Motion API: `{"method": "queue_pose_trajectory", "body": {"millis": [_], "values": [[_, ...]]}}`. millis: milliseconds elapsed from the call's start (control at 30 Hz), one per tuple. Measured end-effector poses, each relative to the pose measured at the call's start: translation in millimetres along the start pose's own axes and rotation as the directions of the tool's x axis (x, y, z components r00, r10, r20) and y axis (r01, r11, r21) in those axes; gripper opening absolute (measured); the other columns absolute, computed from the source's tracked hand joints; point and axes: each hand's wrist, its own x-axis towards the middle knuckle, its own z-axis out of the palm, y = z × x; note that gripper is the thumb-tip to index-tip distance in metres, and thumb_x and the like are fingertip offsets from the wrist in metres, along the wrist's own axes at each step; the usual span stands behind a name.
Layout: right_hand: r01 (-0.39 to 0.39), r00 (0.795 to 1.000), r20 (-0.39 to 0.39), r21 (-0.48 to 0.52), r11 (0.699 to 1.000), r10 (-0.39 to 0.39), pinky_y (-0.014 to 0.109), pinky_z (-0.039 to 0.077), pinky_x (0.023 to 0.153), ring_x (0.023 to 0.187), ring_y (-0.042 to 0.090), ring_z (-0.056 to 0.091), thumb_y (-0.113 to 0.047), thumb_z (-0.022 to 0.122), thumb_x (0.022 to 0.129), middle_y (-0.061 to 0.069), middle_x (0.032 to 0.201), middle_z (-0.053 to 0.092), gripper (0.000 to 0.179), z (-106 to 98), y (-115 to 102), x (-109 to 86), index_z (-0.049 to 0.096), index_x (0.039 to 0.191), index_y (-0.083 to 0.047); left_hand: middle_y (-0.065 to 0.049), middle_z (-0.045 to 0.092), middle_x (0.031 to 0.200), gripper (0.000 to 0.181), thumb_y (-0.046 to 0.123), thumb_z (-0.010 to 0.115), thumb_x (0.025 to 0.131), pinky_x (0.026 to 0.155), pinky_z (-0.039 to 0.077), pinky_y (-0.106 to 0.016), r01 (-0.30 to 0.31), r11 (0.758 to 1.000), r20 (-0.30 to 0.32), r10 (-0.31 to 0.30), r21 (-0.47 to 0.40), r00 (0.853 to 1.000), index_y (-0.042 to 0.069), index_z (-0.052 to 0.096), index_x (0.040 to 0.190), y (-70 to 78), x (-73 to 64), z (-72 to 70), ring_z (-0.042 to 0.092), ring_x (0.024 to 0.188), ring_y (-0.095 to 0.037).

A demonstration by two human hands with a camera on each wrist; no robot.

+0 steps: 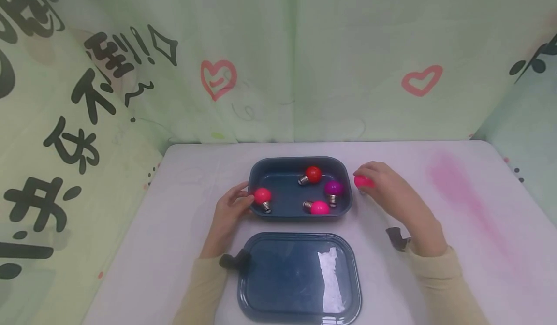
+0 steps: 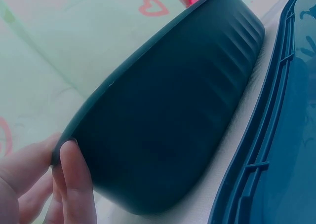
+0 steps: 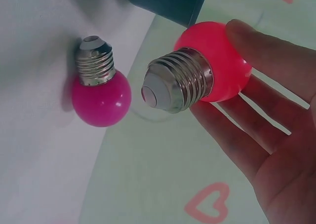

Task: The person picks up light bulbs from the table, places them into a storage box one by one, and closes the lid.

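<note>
My right hand (image 1: 387,189) pinches a pinkish-red light bulb (image 3: 217,61) between thumb and fingers, just off the right end of a dark blue box (image 1: 283,187). The bulb's silver screw base faces the right wrist camera. Close by, a magenta bulb (image 3: 102,103) lies on the table; in the head view my hand hides it. At the box's left end, my left hand (image 1: 230,209) grips the rim with thumb and fingers. Inside the box are a red bulb (image 1: 313,174), a purple bulb (image 1: 334,187), a pink bulb (image 1: 319,207) and a coral-red bulb (image 1: 262,196).
A dark blue lid (image 1: 291,276) lies flat on the white table (image 1: 143,247), directly in front of the box. Printed curtains (image 1: 330,73) hang behind the table and at its sides. A pink stain (image 1: 461,194) marks the table's right side.
</note>
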Motion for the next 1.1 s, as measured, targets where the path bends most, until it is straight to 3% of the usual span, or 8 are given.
{"method": "queue_pose_trajectory", "body": {"millis": [567, 933, 1100], "values": [[0.113, 0.993, -0.035, 0.024, 0.993, -0.112, 0.051, 0.052, 0.095, 0.109, 0.035, 0.059, 0.003, 0.077, 0.081, 0.019, 0.113, 0.063, 0.033, 12, -20, 16.9, 0.067, 0.113, 0.004, -0.012, 0.055, 0.118, 0.048, 0.029, 0.076, 0.088, 0.085, 0.056, -0.027, 0.025, 0.999, 0.001, -0.025, 0.023, 1.000, 0.024, 0.061, 0.133, -1.0, 1.4, -1.4, 0.063, 0.099, -0.025], [0.067, 0.998, 0.009, 0.006, 0.998, -0.067, 0.048, 0.054, 0.094, 0.117, 0.033, 0.057, -0.001, 0.079, 0.081, 0.017, 0.120, 0.061, 0.040, 20, -30, 26.1, 0.065, 0.118, 0.000, -0.011, 0.053, 0.120, 0.049, 0.023, 0.073, 0.091, 0.084, 0.056, -0.026, 0.046, 0.999, 0.011, -0.046, -0.004, 0.999, 0.020, 0.058, 0.137, 0.4, 2.2, -1.1, 0.062, 0.097, -0.022], [0.057, 0.998, 0.041, 0.005, 0.998, -0.057, 0.047, 0.054, 0.095, 0.116, 0.033, 0.058, -0.003, 0.079, 0.082, 0.017, 0.120, 0.062, 0.042, 24, -36, 31.8, 0.065, 0.120, -0.001, -0.011, 0.054, 0.118, 0.048, 0.017, 0.070, 0.093, 0.085, 0.056, -0.027, 0.064, 0.998, 0.018, -0.064, 0.014, 0.998, 0.015, 0.056, 0.139, 14.1, -4.1, 1.8, 0.063, 0.096, -0.022]]}}
